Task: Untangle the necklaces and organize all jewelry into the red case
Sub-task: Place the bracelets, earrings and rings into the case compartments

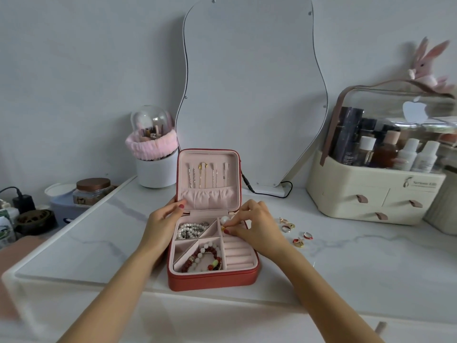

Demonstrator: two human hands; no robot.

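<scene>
Four rings [295, 231] lie on the bench just right of right hand [249, 225], pinching pearl earring [225, 220]; left hand [164, 220] steadies red case [212, 278], fingers relaxed.

Plain pale grey wall [74, 70] behind. White marble-look table top [358, 263] with thin grey lines. Wavy mirror [249, 90] leaning upright against the wall, black cord [272, 191] at its foot. Cream box with drawers [371, 194] on the right, full of bottles, pink toy bunny [430, 68] on top. White pot with a fluffy pink band [153, 159] on the left. Soft, even light.
</scene>
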